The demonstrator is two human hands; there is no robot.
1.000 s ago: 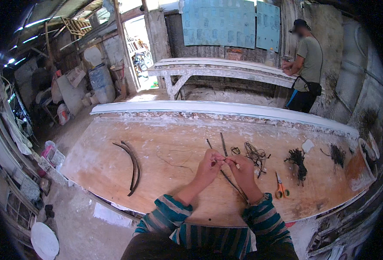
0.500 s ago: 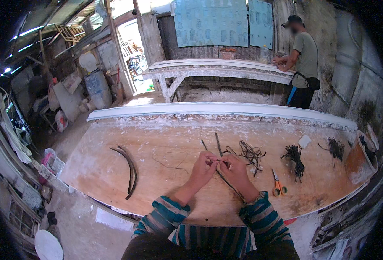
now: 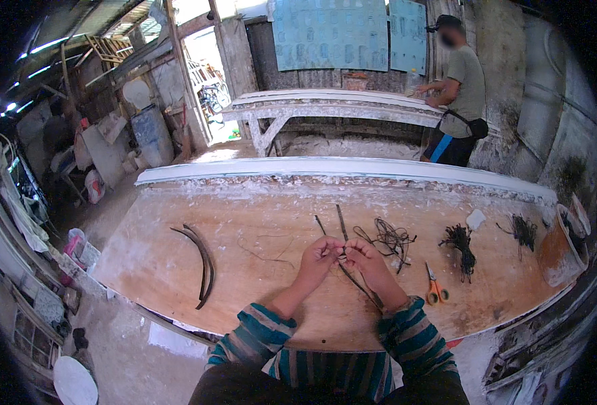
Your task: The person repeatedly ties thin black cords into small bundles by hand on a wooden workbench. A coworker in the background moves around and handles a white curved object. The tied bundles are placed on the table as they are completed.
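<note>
Two long dark strips (image 3: 341, 219) cross on the wooden table, passing under my fingertips and on below my right hand. My left hand (image 3: 320, 260) is closed in a pinch over the crossing. Against it, my right hand (image 3: 371, 263) pinches too, its fingertips nearly touching the left ones. Whatever fine thing they grip at the crossing is mostly hidden by the fingers. Just beyond my right hand lies a loose tangle of black cord (image 3: 391, 237). Orange-handled scissors (image 3: 436, 287) rest to its right, beside a bundle of black cords (image 3: 458, 248).
Curved dark strips (image 3: 206, 266) lie at the left of the table (image 3: 143, 250). Another cord bundle (image 3: 518, 231) and an orange-brown bucket (image 3: 560, 253) are at the right. A long white moulding (image 3: 339, 169) borders the far edge. Beyond, a person (image 3: 462, 88) stands at another bench (image 3: 271, 111).
My hands stay at the crossing; their fingertips have shifted slightly and the right fingers have lifted and spread a little. The person at the far bench has moved left.
</note>
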